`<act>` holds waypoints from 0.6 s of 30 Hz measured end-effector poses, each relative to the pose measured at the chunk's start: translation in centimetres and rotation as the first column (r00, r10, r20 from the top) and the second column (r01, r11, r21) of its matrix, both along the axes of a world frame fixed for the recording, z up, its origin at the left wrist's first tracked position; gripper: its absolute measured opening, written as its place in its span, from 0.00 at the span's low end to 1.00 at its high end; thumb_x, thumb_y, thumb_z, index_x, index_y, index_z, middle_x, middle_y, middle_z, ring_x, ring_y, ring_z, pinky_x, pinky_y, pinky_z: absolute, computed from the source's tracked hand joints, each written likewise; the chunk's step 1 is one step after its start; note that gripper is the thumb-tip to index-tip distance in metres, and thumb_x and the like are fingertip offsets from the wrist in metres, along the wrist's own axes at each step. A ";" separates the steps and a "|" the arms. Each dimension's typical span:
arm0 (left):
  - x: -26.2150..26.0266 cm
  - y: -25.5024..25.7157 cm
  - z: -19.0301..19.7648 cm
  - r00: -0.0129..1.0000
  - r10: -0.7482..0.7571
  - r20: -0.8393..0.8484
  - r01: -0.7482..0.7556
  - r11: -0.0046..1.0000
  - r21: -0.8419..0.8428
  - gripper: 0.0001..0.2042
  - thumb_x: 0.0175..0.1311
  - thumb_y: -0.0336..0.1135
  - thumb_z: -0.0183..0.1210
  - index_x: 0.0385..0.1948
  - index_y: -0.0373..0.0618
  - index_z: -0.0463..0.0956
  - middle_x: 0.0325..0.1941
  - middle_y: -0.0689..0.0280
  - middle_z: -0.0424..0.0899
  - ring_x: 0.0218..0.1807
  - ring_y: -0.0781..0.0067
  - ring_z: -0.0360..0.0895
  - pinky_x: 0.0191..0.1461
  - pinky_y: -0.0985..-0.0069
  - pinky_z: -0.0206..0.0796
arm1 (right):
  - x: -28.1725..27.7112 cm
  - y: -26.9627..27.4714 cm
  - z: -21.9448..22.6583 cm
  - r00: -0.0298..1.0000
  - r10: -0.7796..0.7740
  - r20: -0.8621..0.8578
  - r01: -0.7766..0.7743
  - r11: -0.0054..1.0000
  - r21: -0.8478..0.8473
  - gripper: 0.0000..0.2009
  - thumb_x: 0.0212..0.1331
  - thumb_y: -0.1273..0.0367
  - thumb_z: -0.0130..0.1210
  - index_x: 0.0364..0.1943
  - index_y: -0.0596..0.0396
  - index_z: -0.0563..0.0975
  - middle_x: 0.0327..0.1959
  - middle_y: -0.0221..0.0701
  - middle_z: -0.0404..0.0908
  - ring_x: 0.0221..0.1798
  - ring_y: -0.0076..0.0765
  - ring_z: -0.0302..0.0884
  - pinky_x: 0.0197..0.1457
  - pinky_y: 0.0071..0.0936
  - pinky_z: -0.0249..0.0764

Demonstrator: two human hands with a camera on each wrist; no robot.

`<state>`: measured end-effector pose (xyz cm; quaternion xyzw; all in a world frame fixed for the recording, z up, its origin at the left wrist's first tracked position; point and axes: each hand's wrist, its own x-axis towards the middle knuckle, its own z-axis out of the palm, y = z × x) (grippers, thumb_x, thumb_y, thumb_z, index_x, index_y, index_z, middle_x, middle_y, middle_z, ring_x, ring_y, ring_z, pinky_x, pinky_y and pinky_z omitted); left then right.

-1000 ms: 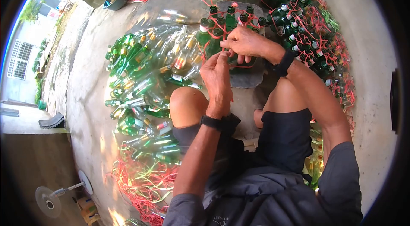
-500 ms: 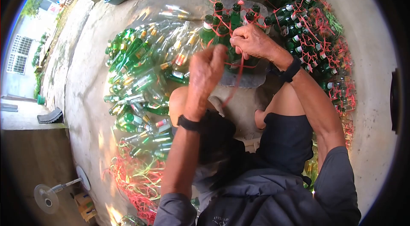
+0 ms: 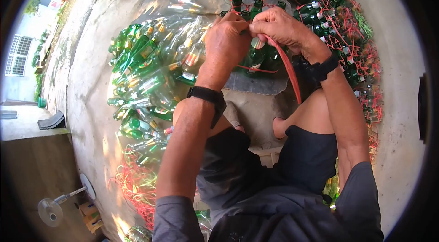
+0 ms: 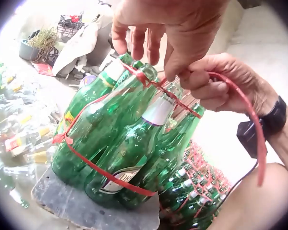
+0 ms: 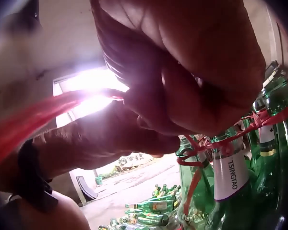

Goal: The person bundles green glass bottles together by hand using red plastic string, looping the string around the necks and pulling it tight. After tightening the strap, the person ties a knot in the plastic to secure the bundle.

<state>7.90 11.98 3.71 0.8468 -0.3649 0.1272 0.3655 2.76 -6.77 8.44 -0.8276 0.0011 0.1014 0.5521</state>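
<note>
Green glass bottles (image 4: pixel 103 129) stand upright in a bundle on a grey board (image 4: pixel 81 208), with red plastic strap (image 4: pixel 108 179) around their bodies and more strap tied among the necks. Over the necks is my left hand (image 3: pixel 227 43); its thumb and forefinger pinch at the strap there while the other fingers hang down. Right beside it, my right hand (image 3: pixel 286 27) grips the strap with curled fingers, and a loose red tail (image 3: pixel 290 70) droops from it toward the knee. In the right wrist view, a bottle's white label (image 5: pixel 230 177) reads TSINGTAO.
Loose bottles (image 3: pixel 146 54) lie heaped on the floor to the left, with a tangle of red and green strap (image 3: pixel 135 178) below them. Bundled bottles (image 3: pixel 347 45) line the right wall. A stand with a clear disc (image 3: pixel 50 212) is at lower left.
My left hand swung back from the bundle, then went forward over the bottle necks. The strap's loose tail now hangs from my right hand, which has shifted slightly up and right.
</note>
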 end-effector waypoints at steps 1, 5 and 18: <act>0.3 0.0 -0.1 1.000 -0.013 -0.017 0.013 1.000 -0.018 0.09 0.60 0.35 0.71 0.41 0.50 0.91 0.46 0.61 0.89 0.50 0.53 0.86 0.54 0.61 0.78 | 0.3 0.1 0.1 0.999 -0.034 0.016 0.034 0.999 -0.005 0.13 0.69 0.63 0.61 0.29 0.57 0.83 0.19 0.21 0.76 0.16 0.13 0.66 0.20 0.16 0.61; 0.8 0.1 -0.4 0.998 -0.025 -0.052 0.023 0.999 -0.039 0.08 0.61 0.36 0.71 0.41 0.51 0.92 0.44 0.61 0.89 0.48 0.54 0.87 0.52 0.61 0.78 | 1.4 -0.6 0.2 0.999 -0.012 -0.037 0.017 0.990 0.138 0.13 0.62 0.62 0.63 0.26 0.57 0.82 0.18 0.21 0.75 0.18 0.15 0.67 0.20 0.21 0.62; 0.6 -1.0 -0.2 1.000 -0.026 0.009 0.026 0.999 0.029 0.08 0.65 0.33 0.67 0.41 0.42 0.90 0.45 0.56 0.89 0.51 0.50 0.84 0.55 0.57 0.76 | 2.6 -3.3 0.1 0.999 -0.027 0.020 0.027 1.000 0.016 0.10 0.69 0.64 0.62 0.38 0.56 0.85 0.23 0.20 0.81 0.19 0.10 0.69 0.21 0.13 0.64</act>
